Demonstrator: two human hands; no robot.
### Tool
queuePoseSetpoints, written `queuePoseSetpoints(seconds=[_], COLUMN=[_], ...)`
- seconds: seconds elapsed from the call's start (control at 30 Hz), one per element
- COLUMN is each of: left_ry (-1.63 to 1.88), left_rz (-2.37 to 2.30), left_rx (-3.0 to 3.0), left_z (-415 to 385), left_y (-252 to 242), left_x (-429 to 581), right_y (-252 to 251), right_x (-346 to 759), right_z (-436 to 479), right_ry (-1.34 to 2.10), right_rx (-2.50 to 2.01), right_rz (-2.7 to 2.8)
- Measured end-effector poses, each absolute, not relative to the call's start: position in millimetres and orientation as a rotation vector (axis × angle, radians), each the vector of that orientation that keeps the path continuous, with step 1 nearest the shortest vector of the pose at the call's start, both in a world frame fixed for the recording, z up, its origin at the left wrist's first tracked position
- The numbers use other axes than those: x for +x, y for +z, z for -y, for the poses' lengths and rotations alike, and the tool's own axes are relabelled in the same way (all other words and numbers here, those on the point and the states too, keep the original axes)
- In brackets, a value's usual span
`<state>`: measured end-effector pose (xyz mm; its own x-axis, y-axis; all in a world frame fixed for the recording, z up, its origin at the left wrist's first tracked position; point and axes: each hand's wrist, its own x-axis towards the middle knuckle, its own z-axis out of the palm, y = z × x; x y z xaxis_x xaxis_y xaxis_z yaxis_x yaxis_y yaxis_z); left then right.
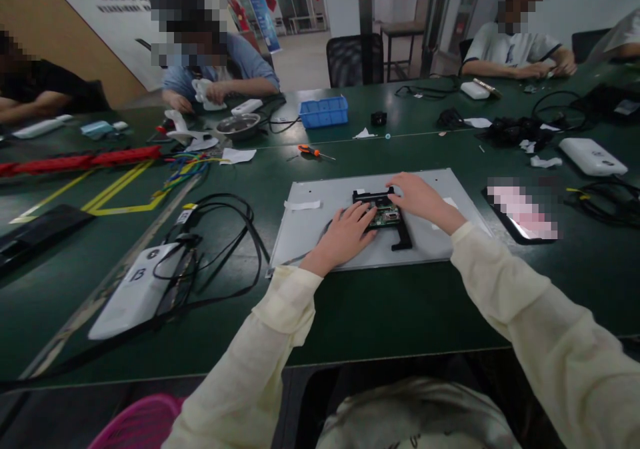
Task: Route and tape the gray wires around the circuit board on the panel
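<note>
A black plastic frame (pixel 404 234) with a green circuit board (pixel 389 217) in it lies on a light grey panel (pixel 310 232). My left hand (pixel 346 234) grips the frame's left side, fingers over the board and thumb by the lower edge. At the upper right corner, my right hand (pixel 417 199) holds the frame between thumb and fingers. The hands partly cover the frame and board. A white strip (pixel 303 205) rests on the panel's left part, and a pale piece partly shows under my right wrist.
Left of the panel lies a white case (pixel 135 289) with black cables (pixel 250 236). A phone (pixel 523 216) is to the right. Beyond are an orange screwdriver (pixel 311 150), a blue bin (pixel 323 112) and a metal bowl (pixel 239 126). Several people sit around the green table (pixel 380 322).
</note>
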<state>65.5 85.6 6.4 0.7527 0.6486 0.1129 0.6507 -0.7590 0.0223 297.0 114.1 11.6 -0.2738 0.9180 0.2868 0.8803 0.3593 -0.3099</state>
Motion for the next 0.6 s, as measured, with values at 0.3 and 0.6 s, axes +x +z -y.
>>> queuePoseSetpoints(seconds=[0.3, 0.6], left_ry=[-0.225, -0.242], left_rz=[1.075, 1.066], left_rx=[-2.916, -2.938], left_z=[-87, -87], left_y=[5, 4], left_x=[65, 65], right_y=[17, 24], right_x=[228, 228], right_z=[-146, -144], right_ry=[0.143, 0.056], right_rx=[-1.648, -1.778], right_rz=[2.382, 2.368])
